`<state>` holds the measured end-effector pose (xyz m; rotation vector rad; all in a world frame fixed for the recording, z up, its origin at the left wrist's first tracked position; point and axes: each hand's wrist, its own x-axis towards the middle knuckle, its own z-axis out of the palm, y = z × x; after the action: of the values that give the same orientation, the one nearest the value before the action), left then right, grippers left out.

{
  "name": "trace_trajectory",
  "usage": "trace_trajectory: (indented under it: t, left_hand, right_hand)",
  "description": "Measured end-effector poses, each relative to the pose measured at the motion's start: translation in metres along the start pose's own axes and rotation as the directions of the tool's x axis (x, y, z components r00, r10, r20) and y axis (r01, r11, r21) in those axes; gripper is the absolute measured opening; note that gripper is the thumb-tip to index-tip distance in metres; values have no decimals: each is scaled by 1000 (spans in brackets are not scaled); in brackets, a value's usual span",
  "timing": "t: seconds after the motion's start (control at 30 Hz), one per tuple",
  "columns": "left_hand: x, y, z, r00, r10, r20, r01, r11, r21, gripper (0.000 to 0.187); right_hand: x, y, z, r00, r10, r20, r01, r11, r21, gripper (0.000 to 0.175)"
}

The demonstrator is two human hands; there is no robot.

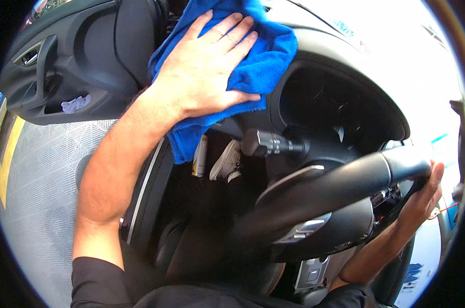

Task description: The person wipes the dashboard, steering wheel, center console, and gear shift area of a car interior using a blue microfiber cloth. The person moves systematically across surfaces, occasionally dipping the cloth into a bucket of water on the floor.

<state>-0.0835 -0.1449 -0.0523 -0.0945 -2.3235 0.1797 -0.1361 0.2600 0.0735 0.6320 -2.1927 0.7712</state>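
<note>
My left hand [207, 67] lies flat with spread fingers on a blue microfibre cloth [273, 61], pressing it against the left end of the car's dashboard, beside the opened door. Most of the surface beneath the cloth is hidden. At the right, my right hand [428, 192] grips the rim of the black steering wheel [348, 184]; its fingers are partly hidden behind the rim. Between the hands are the instrument cluster [340, 100] and a control stalk [274, 143].
The driver's door [97, 57] stands open at the left, a crumpled pale cloth [76, 104] in its pocket. A spray can [200, 156] and a shoe [226, 161] are in the footwell. The center console [312, 271] lies at the lower right.
</note>
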Motion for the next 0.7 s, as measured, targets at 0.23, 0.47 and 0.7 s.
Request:
trace_trajectory:
  t: [0.23, 0.47, 0.7]
  left_hand:
    - [-62, 42, 14, 991, -44, -124, 67, 980, 186, 84]
    - [-17, 39, 23, 970, -226, -84, 239, 948, 210, 100]
    - [-21, 62, 21, 812, -569, -129, 583, 801, 133, 68]
  right_hand:
    - [-5, 2, 3, 986, -154, 69, 156, 988, -19, 61]
    - [-5, 4, 3, 962, -268, 57, 272, 959, -81, 62]
    - [-4, -2, 4, 959, -280, 34, 279, 960, 14, 45]
